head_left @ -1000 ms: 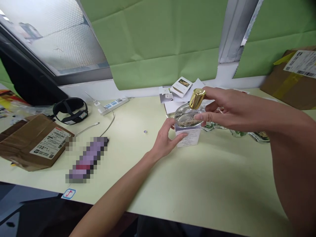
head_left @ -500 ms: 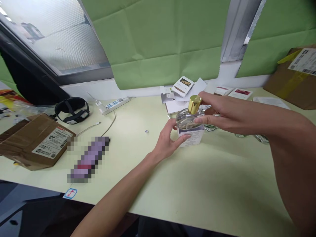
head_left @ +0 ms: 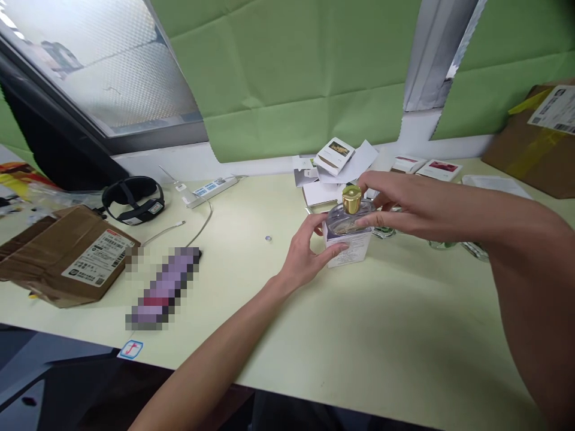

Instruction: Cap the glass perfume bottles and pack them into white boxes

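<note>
A clear glass perfume bottle [head_left: 344, 220] with a shiny gold cap stands upright at the open top of a small white box [head_left: 353, 250], its lower part out of sight inside. My right hand [head_left: 389, 200] grips the bottle from the right, thumb on the glass near me and fingers partly hidden behind. Around the left side of the box my left hand [head_left: 308, 248] is closed, its thumb along the front face. The box rests on the pale yellow-green table [head_left: 269, 335].
Behind the hands lie white cartons [head_left: 335, 155] and folded card. More glass bottles [head_left: 475, 250] are partly hidden by my right arm. Leftward are a brown cardboard box [head_left: 67, 257], a black headset [head_left: 133, 200], a power strip [head_left: 215, 188] and a blurred purple object [head_left: 166, 290].
The bottle has gone down into the white box and stands straighter, with my right hand lowered slightly along with it. My left hand keeps its hold on the box.
</note>
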Available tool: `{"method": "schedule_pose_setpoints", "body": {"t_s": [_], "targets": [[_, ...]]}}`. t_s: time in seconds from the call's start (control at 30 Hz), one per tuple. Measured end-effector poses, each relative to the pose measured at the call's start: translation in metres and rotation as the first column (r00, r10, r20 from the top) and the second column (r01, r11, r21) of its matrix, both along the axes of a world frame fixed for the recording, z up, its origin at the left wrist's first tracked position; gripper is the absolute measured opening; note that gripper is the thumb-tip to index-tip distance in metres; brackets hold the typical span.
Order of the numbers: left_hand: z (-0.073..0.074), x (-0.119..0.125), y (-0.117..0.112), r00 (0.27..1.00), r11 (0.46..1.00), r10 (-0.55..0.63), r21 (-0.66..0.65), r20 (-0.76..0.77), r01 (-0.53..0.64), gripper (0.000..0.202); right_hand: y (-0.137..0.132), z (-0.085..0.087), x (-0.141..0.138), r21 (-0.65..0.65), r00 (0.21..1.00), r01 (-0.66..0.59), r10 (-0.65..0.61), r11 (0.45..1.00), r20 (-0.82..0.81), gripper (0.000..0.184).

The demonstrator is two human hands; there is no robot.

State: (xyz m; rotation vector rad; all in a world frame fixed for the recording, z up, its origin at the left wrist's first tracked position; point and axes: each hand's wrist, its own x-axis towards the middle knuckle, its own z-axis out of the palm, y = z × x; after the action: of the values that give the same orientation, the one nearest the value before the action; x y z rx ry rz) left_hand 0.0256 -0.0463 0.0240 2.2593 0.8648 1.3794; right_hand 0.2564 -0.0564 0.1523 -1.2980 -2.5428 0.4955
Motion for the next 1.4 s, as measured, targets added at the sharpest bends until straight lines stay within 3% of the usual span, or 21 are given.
{"method": "schedule_pose_setpoints", "body": {"t_s": [0.33, 0.77, 1.1, 1.4], "targets": [[-0.001, -0.001, 0.001, 1.0, 1.0, 0.0, -0.02, 0.023, 0.001, 0.05, 0.003, -0.006, -0.005, 0.09, 0.998, -0.057, 0.059, 0.994, -0.015, 0.03], [0.001, 0.0, -0.002, 1.0, 0.999, 0.007, -0.05, 0.014, -0.007, 0.047, 0.003, -0.006, -0.009, 0.005, 1.0, -0.03, 0.03, 1.0, 0.0, 0.03], [0.003, -0.001, -0.002, 1.0, 1.0, -0.014, -0.006, 0.014, 0.015, 0.027, 0.002, -0.007, -0.013, -0.04, 0.999, -0.034, 0.035, 0.999, 0.036, 0.033], [0.002, -0.001, -0.004, 1.0, 0.994, -0.019, -0.111, -0.014, 0.017, 0.031, 0.003, -0.002, -0.014, 0.01, 0.999, 0.003, -0.003, 1.0, 0.039, 0.037]]}}
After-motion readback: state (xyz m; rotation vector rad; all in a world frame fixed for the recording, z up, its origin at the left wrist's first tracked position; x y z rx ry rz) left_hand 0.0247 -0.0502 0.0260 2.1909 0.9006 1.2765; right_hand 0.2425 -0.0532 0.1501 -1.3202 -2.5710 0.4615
